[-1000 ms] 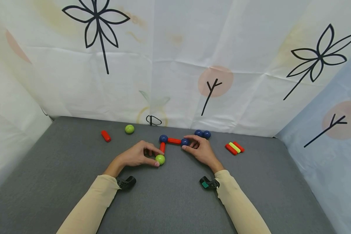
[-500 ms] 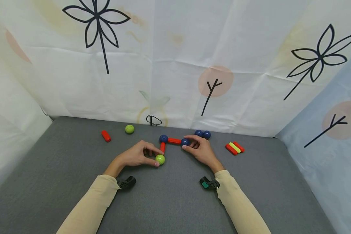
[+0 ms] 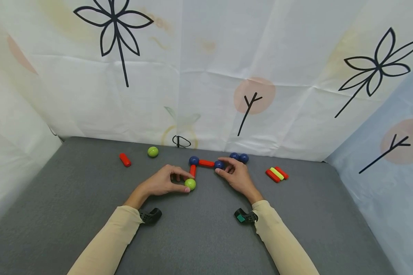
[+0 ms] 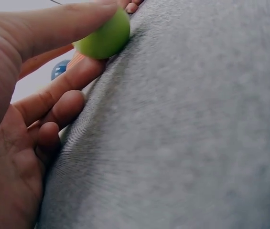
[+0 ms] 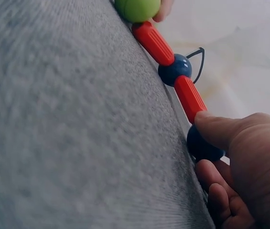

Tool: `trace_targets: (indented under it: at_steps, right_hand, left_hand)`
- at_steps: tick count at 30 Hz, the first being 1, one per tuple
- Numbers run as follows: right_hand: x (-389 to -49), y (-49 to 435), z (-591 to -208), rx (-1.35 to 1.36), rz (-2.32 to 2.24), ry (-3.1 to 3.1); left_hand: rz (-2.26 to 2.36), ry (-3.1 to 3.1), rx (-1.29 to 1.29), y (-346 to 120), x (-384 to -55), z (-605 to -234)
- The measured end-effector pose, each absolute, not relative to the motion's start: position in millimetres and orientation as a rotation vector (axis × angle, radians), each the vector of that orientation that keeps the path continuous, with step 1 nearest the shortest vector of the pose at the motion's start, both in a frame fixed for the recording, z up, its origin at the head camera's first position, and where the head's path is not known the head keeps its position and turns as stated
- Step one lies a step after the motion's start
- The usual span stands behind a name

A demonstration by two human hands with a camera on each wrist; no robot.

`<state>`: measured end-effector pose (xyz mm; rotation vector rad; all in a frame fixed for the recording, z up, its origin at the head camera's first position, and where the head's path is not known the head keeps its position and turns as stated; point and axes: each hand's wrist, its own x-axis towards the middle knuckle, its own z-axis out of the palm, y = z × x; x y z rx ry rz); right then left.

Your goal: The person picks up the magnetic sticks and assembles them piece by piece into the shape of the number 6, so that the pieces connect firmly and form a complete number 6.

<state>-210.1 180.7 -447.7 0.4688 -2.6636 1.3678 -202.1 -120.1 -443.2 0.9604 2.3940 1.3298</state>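
Note:
My left hand (image 3: 165, 180) pinches a green ball (image 3: 190, 185) between thumb and fingers, low on the grey tabletop. From that ball a red rod (image 3: 193, 170) runs away from me to a blue ball (image 3: 194, 160) at the corner. A second red rod (image 3: 206, 163) leads right from the corner to another blue ball (image 3: 218, 165). Around this last ball are the thumb and fingers of my right hand (image 3: 238, 177), gripping it. The right wrist view shows the balls and rods touching end to end, with the right thumb (image 5: 216, 129) over the held blue ball.
Behind my right hand sit two loose blue balls (image 3: 239, 157). Farther right, two red rods and a yellow rod (image 3: 277, 173) lie side by side. At the back left are a loose red rod (image 3: 125, 159) and a green ball (image 3: 153, 151). A patterned cloth (image 3: 206, 114) hangs behind the table.
Both hands have shifted slightly away from me and to the right, with the joined balls and rods moving along. The grips look the same.

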Motion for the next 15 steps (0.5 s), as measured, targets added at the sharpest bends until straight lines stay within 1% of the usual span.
trace_targets:
  at_steps: [15]
  right_hand:
    - [-214.9, 172.4, -447.7, 0.448, 1.231, -2.645]
  left_hand:
    - [1.4, 2.509, 0.895, -114.7, -202.1, -447.8]
